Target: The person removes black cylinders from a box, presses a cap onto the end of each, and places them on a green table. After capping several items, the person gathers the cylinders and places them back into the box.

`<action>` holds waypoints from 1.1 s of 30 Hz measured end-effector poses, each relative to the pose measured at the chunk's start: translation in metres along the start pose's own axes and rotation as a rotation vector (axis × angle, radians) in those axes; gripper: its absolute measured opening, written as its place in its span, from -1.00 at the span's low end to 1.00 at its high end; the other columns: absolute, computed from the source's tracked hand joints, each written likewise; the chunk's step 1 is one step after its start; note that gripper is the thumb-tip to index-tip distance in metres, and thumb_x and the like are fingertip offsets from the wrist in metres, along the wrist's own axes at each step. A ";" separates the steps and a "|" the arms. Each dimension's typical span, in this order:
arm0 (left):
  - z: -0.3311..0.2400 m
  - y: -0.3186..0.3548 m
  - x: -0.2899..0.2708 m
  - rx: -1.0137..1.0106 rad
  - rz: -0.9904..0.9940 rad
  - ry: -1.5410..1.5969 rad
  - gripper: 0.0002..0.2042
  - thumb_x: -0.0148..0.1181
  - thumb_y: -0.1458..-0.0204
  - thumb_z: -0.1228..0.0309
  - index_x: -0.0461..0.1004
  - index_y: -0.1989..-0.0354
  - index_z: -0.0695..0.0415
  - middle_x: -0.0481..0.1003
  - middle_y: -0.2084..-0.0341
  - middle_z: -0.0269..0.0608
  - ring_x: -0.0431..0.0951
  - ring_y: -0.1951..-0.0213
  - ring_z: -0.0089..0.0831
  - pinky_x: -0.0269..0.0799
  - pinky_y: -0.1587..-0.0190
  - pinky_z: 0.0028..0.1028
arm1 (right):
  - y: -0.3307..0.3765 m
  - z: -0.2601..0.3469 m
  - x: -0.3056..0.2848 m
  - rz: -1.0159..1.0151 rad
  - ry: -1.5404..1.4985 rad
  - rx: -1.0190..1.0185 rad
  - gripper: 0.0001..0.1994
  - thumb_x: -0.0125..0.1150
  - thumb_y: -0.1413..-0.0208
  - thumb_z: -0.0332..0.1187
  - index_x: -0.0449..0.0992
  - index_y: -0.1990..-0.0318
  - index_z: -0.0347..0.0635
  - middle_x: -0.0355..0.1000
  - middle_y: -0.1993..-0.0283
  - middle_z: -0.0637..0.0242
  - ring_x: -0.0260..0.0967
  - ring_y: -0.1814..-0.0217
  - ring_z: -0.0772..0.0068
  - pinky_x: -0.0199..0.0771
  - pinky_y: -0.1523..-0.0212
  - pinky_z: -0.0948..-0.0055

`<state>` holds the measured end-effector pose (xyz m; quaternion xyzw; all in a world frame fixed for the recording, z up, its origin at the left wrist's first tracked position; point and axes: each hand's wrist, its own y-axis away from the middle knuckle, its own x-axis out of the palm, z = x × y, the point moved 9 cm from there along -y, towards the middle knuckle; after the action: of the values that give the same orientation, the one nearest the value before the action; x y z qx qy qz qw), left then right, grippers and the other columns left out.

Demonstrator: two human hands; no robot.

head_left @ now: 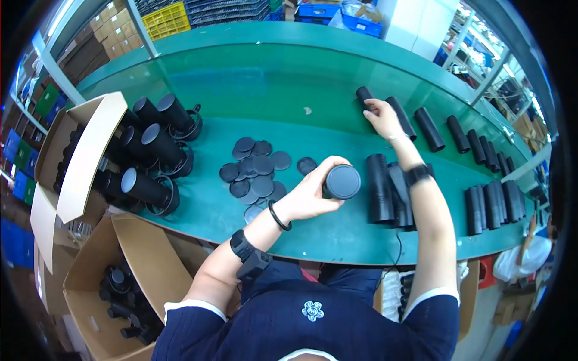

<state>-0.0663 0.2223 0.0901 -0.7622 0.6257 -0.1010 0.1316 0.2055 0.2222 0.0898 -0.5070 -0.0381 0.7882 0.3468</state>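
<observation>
My left hand (313, 194) is wrapped round a black cylinder (343, 182), whose round, capped-looking end faces up. At the far side of the green bench my right hand (383, 118) has its thumb and fingers on a short black tube (363, 94). Left of my left hand lies a loose pile of flat black discs (262, 165), and a single disc (306, 165) rests apart from it, nearer the hand. Under my right forearm several long black tubes (379, 189) lie side by side, partly hidden by the arm.
Black cylinders with ring-shaped bases (164, 144) stand at the left, beside an open carton (90, 156). A lower carton (144, 246) holds black parts. More black tubes (429, 129) line the far right, with another group (494, 206) nearer. A thin cable (399, 246) crosses the front edge.
</observation>
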 end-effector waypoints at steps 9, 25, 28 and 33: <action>-0.003 0.012 0.017 0.074 0.053 -0.160 -0.39 0.31 0.11 0.27 0.18 -0.11 0.16 0.27 0.02 -0.14 0.28 -0.08 -0.29 0.21 -0.14 -0.33 | 0.160 0.144 -0.023 0.327 -1.185 0.231 -0.83 0.21 -0.09 -0.47 0.54 0.17 -0.32 0.49 0.35 0.38 0.38 0.34 0.63 0.40 0.24 0.63; 0.028 0.016 -0.063 0.010 -0.262 1.080 -0.52 0.04 -0.01 0.05 0.32 -0.02 0.12 0.37 0.08 -0.08 0.36 -0.07 -0.14 0.28 -0.12 -0.15 | 0.173 0.171 0.002 0.331 -0.619 0.074 -0.18 0.34 0.13 -0.40 0.05 -0.33 -0.06 0.32 -0.03 0.16 0.29 -0.08 0.41 0.29 -0.06 0.39; 0.063 0.027 -0.089 -0.038 -0.594 1.033 -0.54 -0.15 -0.16 0.00 0.24 -0.13 -0.01 0.34 0.01 -0.19 0.34 -0.06 -0.25 0.28 -0.08 -0.19 | 0.119 0.149 -0.008 0.264 -0.493 0.258 -0.32 0.26 0.01 -0.38 0.05 -0.26 0.01 0.38 0.35 0.25 0.36 0.34 0.48 0.36 0.31 0.44; 0.051 0.017 -0.052 0.007 -0.218 0.935 -0.58 0.02 -0.14 0.16 0.25 -0.07 0.15 0.38 0.08 -0.12 0.43 0.06 -0.30 0.37 -0.03 -0.32 | 0.001 0.030 0.054 0.141 -0.034 0.357 -0.44 0.32 0.07 -0.21 0.21 -0.08 -0.02 0.46 0.16 -0.06 0.48 0.15 0.02 0.45 0.15 0.21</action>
<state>-0.0756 0.2744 0.0369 -0.6960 0.5337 -0.4482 -0.1728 0.1671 0.2614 0.0622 -0.4255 0.1320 0.8133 0.3744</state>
